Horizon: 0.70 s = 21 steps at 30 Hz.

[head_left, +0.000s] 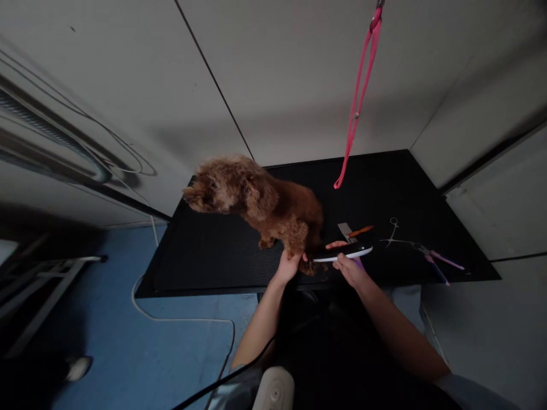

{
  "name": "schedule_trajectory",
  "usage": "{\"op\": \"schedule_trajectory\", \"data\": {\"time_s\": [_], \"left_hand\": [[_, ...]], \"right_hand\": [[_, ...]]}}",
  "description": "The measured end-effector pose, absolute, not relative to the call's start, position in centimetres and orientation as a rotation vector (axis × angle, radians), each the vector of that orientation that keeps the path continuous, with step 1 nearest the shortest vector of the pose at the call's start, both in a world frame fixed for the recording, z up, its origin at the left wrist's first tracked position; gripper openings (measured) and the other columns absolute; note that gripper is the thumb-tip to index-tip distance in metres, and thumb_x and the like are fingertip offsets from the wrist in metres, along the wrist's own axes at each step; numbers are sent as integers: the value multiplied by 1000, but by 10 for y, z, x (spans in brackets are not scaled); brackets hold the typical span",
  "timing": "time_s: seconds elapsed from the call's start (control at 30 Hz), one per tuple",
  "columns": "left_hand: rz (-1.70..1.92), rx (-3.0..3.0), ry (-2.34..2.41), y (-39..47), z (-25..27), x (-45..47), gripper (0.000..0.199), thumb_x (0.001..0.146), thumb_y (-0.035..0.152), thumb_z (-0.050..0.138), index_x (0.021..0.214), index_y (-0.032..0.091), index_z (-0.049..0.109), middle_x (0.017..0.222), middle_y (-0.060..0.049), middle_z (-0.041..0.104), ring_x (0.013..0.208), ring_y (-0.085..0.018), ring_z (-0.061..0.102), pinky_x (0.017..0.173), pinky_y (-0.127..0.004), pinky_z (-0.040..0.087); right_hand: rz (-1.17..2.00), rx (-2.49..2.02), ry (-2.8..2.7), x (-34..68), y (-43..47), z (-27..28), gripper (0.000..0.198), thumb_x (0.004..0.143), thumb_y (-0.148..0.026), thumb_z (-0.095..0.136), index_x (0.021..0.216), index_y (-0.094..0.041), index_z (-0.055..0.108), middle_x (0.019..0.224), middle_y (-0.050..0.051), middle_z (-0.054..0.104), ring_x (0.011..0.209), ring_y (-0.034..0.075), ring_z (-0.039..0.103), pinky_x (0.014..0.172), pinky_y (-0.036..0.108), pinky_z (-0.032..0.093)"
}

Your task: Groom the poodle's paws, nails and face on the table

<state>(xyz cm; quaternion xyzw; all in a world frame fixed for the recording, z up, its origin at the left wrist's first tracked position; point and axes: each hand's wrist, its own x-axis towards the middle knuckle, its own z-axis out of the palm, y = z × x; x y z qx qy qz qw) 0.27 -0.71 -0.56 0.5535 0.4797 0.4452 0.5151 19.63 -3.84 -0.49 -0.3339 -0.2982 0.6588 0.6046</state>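
A curly brown dog [294, 202] sits on the black grooming table [205, 256], its head turned to the left. My left hand [289, 267] is closed around one of its paws at the table's front edge. In my right hand [351, 270] is a black-and-white hair clipper [348, 251], its head pointing left at the fur beside the held paw. The clipper's tip is too dark to tell whether it touches. Behind the clipper lies a slicker brush [360, 232] with an orange handle.
Thin metal scissor-like forceps [393, 232] and pink-and-purple-handled clippers [442, 262] lie on the table's right side. A pink grooming loop [356, 108] hangs above the table. A pale cable [183, 319] runs across the blue floor. A shoe [79, 368] shows at lower left.
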Motion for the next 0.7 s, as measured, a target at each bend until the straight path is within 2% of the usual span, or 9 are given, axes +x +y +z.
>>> {"op": "schedule_trajectory", "data": {"time_s": [0.07,0.13,0.2,0.27,0.43,0.6,0.7], "left_hand": [[1051,1322,1144,-8,-5,3,35,75,44,59,55,16,59,57,-1,57,55,-11,50,57,-23,40],[1035,1313,1139,-10,-4,2,37,75,47,59,55,16,58,57,-1,56,54,-11,48,55,-23,39],[1020,1306,1135,-11,-4,2,39,74,50,59,55,16,58,56,-1,55,53,-10,48,54,-23,39],[1006,1305,1130,-12,-5,1,40,74,51,58,54,16,58,54,-1,55,52,-10,47,54,-23,39],[996,1320,1125,-11,-6,1,41,74,50,59,51,16,58,54,-1,55,54,-11,49,57,-23,39],[932,1336,1115,-10,-5,1,44,75,52,57,50,16,55,47,1,49,43,-8,40,44,-21,30],[938,1340,1131,-11,-3,2,45,73,53,59,48,16,53,46,1,48,44,-8,40,45,-21,31]], "right_hand": [[1442,-780,-780,192,-38,-5,33,68,-31,76,94,-26,57,94,0,69,59,11,54,51,24,41],[1481,-736,-937,191,-37,-4,35,70,-32,75,97,-27,54,104,2,69,82,17,63,69,30,49],[1535,-695,-1137,194,-34,-1,34,69,-31,76,95,-25,54,110,4,67,100,22,62,87,39,47],[1523,-688,-1242,198,-32,1,33,69,-32,75,93,-24,54,108,5,67,105,24,60,94,43,43],[1539,-698,-1259,204,-29,7,31,69,-29,74,93,-23,56,107,6,67,104,25,60,93,44,43],[1556,-733,-1159,204,-27,7,30,66,-27,72,92,-23,57,106,5,68,97,25,62,86,41,45],[1607,-764,-1206,204,-25,6,28,63,-20,71,88,-22,58,97,4,70,93,23,62,85,39,45]]}}
